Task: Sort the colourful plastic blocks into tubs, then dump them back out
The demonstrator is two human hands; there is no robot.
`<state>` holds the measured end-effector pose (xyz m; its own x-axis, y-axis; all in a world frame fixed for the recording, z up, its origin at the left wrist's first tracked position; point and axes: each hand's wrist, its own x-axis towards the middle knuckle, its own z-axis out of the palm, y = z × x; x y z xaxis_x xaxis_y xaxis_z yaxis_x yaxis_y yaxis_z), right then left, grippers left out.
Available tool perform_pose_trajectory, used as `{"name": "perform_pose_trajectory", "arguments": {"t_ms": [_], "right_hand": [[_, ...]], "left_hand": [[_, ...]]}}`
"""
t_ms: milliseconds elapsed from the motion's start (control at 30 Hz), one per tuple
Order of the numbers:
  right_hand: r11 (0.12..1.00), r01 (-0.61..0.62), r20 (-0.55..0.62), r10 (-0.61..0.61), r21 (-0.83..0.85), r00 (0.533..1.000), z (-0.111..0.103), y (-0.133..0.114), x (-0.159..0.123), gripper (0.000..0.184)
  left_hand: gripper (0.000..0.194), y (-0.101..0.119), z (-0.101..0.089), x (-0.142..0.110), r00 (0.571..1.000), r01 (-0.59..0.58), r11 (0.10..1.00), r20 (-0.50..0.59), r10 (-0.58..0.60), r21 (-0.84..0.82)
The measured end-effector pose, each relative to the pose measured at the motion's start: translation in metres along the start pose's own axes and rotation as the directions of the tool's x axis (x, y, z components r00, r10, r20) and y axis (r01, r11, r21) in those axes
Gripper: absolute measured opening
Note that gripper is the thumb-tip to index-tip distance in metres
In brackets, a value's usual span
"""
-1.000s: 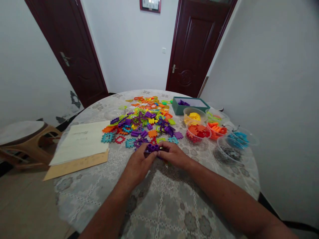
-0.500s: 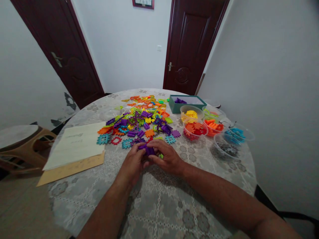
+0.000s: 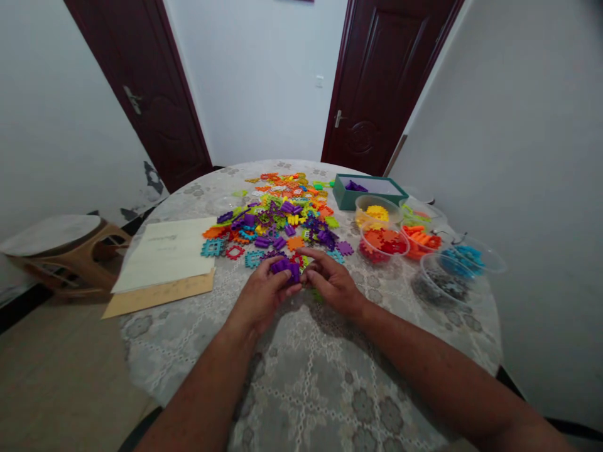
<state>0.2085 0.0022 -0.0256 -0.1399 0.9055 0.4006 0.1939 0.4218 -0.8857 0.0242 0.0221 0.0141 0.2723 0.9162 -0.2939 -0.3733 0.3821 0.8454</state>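
A purple plastic building piece (image 3: 288, 269) with rounded ribs is held in my left hand (image 3: 262, 290), the thumb pressed on its near face. Just right of it is my right hand (image 3: 335, 286), index finger stretched out and the other fingers bent, with nothing visible in its grasp. Some green pieces lie partly hidden under the right hand. Beyond both hands spreads a mixed heap of gear-edged plastic pieces (image 3: 295, 243) in purple, orange, green and blue.
Clear tubs on the right hold yellow pieces (image 3: 377, 213), red pieces (image 3: 384, 240), orange pieces (image 3: 421, 237), blue pieces (image 3: 466, 257) and grey pieces (image 3: 445, 279). Behind them stands a green box (image 3: 346, 199) with purple pieces. Paper sheets (image 3: 162, 251) lie left on the patterned tablecloth (image 3: 301, 376).
My right hand has come off the purple piece and moved slightly right, its index finger straightened. The left hand keeps the piece. The camera view has shifted a little left and down.
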Motion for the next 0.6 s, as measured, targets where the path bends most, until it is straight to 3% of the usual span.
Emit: {"name": "perform_pose_trajectory", "arguments": {"t_ms": [67,133,200,267,400,600], "right_hand": [[0.994,0.014,-0.083,-0.023,-0.108,0.996,-0.002,0.005,0.002,0.046],[0.942,0.099,-0.093,-0.135,-0.321,0.986,-0.006,0.011,0.003,0.043],[0.838,0.21,0.023,-0.23,-0.503,0.973,-0.008,0.016,0.004,0.04],[0.742,0.287,0.161,-0.238,-0.606,0.958,-0.007,0.019,0.003,0.04],[0.639,0.307,0.269,-0.159,-0.706,0.95,0.005,0.017,0.001,0.044],[0.654,0.248,0.203,-0.145,-0.715,0.968,0.005,0.014,0.001,0.044]], "left_hand": [[0.041,0.006,-0.005,0.003,1.0,-0.014,0.996,-0.027,0.012,-0.084],[0.037,0.014,-0.01,0.005,0.997,-0.05,0.984,-0.061,0.041,-0.169],[0.037,0.021,-0.016,0.008,0.993,-0.093,0.971,-0.097,0.073,-0.219],[0.038,0.025,-0.02,0.009,0.986,-0.131,0.963,-0.133,0.102,-0.237],[0.036,0.027,-0.023,0.009,0.976,-0.171,0.953,-0.178,0.128,-0.25],[0.041,0.024,-0.025,0.011,0.97,-0.184,0.955,-0.2,0.139,-0.232]]}}
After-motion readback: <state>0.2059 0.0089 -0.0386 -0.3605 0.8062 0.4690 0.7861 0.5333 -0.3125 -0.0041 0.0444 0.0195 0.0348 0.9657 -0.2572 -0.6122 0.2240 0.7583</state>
